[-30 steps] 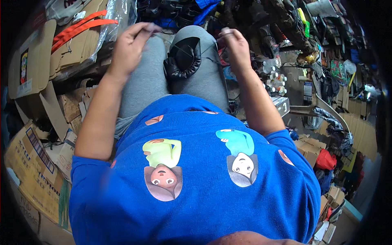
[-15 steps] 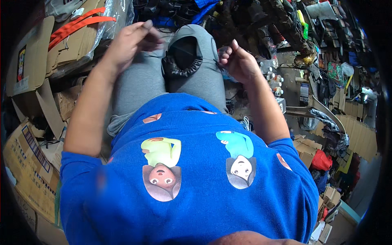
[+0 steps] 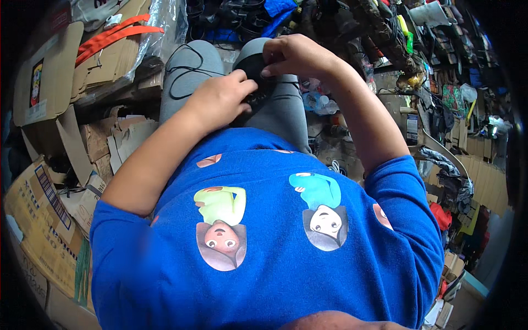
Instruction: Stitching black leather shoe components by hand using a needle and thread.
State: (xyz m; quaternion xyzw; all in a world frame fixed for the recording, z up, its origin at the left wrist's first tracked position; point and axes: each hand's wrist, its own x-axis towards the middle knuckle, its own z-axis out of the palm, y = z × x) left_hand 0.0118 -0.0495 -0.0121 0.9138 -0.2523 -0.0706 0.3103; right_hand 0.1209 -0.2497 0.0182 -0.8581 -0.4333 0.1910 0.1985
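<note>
A black piece with a gathered, ruffled rim point(image 3: 254, 67) lies on my right thigh, mostly hidden by my hands. My left hand point(image 3: 220, 100) has its bent fingers on the near left side of it. From the far right, my right hand point(image 3: 297, 56) reaches over it, thumb and fingers closed at its edge. A thin black cord point(image 3: 184, 70) loops across my left knee and runs toward the piece; part of the cord also crosses the right thigh.
Cardboard boxes point(image 3: 47, 206) stand on the left, with orange straps point(image 3: 113, 37) over flattened cardboard and clear plastic. Plastic bottles point(image 3: 319, 103) lie by my right knee. Dark shoes point(image 3: 245, 22) sit ahead of my knees, and a dense clutter of goods fills the right.
Both hands have come inward and onto the black gathered piece, where before they were raised apart on either side. The black cord now lies in loops over my left knee.
</note>
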